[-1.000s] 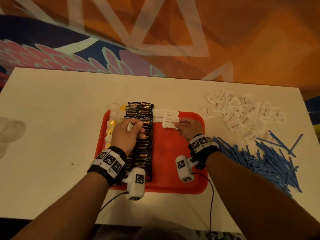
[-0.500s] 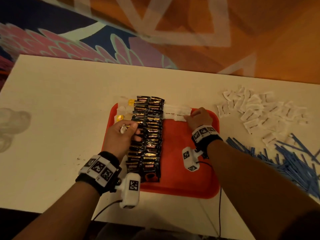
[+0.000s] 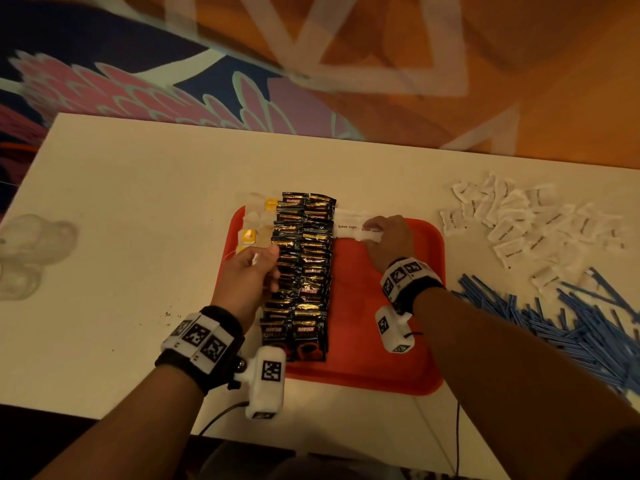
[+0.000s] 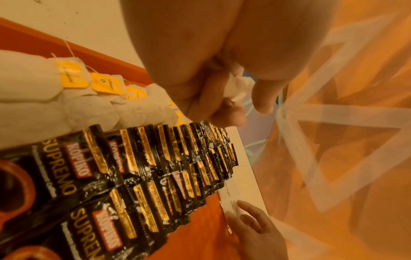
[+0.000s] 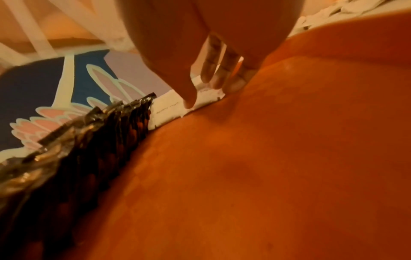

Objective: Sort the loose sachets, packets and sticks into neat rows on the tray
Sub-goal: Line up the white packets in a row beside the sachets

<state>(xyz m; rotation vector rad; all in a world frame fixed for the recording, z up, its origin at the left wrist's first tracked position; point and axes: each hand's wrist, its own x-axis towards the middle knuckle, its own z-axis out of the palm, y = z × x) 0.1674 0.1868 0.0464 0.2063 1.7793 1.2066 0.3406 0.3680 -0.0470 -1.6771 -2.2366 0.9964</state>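
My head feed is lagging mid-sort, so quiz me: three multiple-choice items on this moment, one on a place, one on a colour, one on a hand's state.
1. Where does the pile of blue sticks lie?
A. on the table, right of the red tray
B. on the tray, left of the coffee packets
C. in the left hand

2. What colour are the tags on the tea bags?
A. green
B. yellow
C. blue

3. What is the left hand doing?
A. lying flat on the table
B. pinching a blue stick
C. holding a small white sachet in curled fingers

Answers: 1 A, the sticks lie heaped on the white table beyond the red tray's right rim. 2 B, yellow tags show in the left wrist view. 3 C, white paper shows between thumb and curled fingers.
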